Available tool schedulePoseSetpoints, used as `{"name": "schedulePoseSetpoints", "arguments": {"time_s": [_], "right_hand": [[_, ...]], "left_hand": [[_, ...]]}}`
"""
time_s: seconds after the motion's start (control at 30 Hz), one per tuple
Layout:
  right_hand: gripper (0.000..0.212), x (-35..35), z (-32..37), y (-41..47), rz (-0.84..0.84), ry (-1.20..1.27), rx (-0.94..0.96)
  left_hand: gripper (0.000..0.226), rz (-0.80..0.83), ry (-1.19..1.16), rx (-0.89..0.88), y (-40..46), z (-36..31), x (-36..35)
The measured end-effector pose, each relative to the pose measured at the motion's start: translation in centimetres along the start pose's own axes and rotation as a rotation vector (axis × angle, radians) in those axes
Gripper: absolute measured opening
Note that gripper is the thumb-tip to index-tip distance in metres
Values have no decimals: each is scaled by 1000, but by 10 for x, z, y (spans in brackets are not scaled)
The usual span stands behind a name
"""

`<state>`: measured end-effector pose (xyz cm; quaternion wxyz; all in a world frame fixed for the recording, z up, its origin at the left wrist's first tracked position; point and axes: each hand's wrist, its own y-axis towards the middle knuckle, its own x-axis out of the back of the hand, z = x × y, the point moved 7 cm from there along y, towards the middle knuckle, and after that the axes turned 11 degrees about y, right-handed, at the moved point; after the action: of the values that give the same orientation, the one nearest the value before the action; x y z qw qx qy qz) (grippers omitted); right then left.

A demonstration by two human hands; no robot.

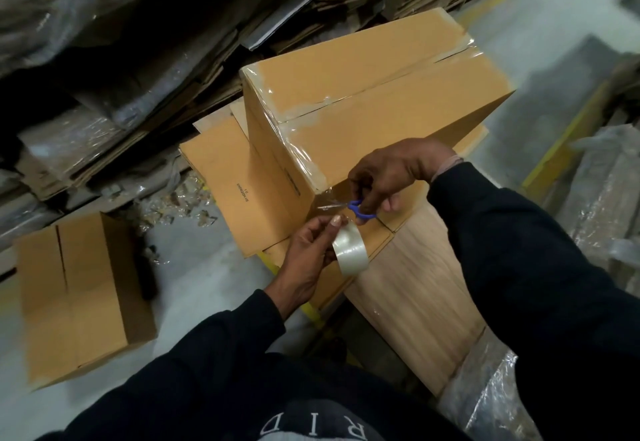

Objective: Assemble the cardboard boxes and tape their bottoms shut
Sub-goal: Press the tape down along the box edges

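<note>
An assembled cardboard box (374, 94) stands upside down on a stack of flat cardboard, its bottom seam and edges covered with clear tape. My left hand (308, 260) grips a roll of clear tape (349, 248) just below the box's near corner. A strip of tape (329, 203) runs from the roll up to that corner. My right hand (388, 173) holds blue-handled scissors (360, 210) with the blades at the strip.
Another assembled box (79, 298) lies on the floor at the left. Flat box blanks (225, 191) lie under the taped box. A wood-grain board stack (415, 284) sits at my right. Piles of wrapped flattened cardboard (138, 59) fill the back.
</note>
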<state>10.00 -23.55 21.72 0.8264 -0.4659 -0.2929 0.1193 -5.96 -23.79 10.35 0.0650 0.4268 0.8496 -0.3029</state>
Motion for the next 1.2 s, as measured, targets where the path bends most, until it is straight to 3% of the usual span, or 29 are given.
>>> {"name": "schedulePoseSetpoints", "arguments": {"time_s": [0.4, 0.67, 0.83, 0.9, 1.0, 1.1, 1.2], "right_hand": [[21, 2, 21, -3, -179, -242, 107], [19, -7, 18, 4, -178, -282, 106], [10, -25, -38, 12, -153, 76, -3], [15, -31, -78, 19, -260, 206, -77], [21, -67, -136, 37, -412, 521, -198], [27, -115, -179, 60, -623, 652, -279], [19, -154, -199, 78, -730, 663, -322]], "left_hand": [[18, -7, 4, 28, -3, 0, 4], [32, 43, 101, 50, -12, 7, 12], [32, 125, 187, 54, -29, 1, 30], [39, 188, 231, 50, -36, -8, 39], [32, 263, 224, -41, -41, -33, 47], [31, 340, 72, -158, -39, -72, 39], [25, 399, -152, -215, -20, -113, 21]]}}
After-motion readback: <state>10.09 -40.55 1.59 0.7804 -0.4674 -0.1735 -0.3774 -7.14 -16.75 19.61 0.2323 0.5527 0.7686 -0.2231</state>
